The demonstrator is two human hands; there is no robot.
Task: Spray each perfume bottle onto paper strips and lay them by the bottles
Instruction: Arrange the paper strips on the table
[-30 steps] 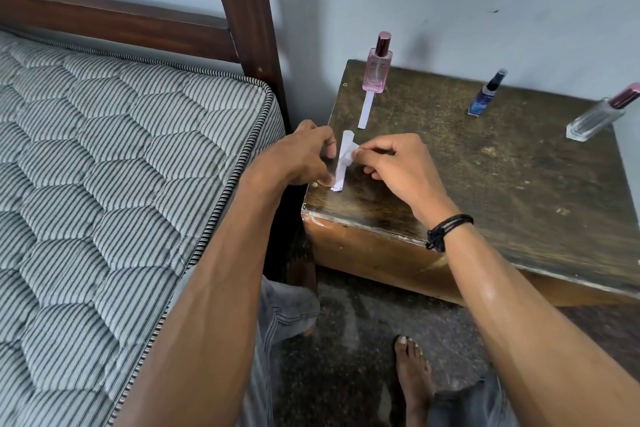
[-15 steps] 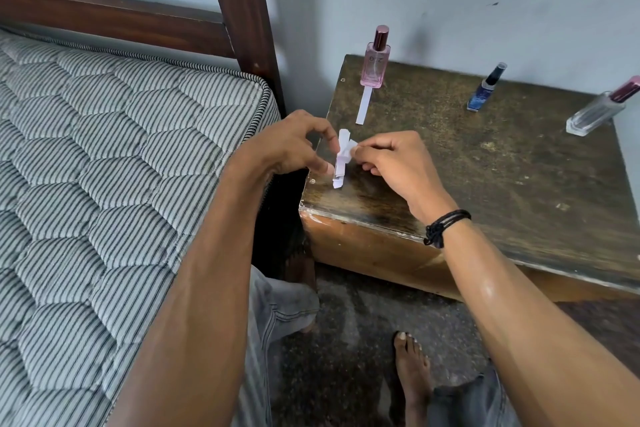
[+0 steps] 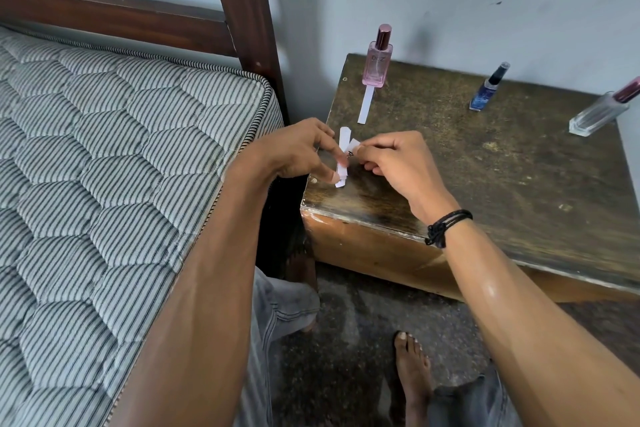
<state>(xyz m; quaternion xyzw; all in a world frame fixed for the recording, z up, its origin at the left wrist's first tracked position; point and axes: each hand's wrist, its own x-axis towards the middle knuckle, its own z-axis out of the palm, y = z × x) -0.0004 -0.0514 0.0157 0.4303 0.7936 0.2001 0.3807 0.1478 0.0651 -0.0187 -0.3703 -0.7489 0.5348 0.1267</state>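
Left hand (image 3: 298, 152) has slid down a bit, thumb now at the low end of the small white paper strips (image 3: 344, 139), at 8 o'clock on the worn dark wooden desk (image 3: 485, 184). Right hand (image 3: 394, 163) pinches one strip, peeling it off I think; both grips clamped on paper. Pull too hard and it tears, or two come away stuck together.

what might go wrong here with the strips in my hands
The left hand and right hand pinch the paper strips at the table corner; a dropped one may fall beside the mattress.
The blue bottle and clear bottle have no strip yet; strips could get mixed.
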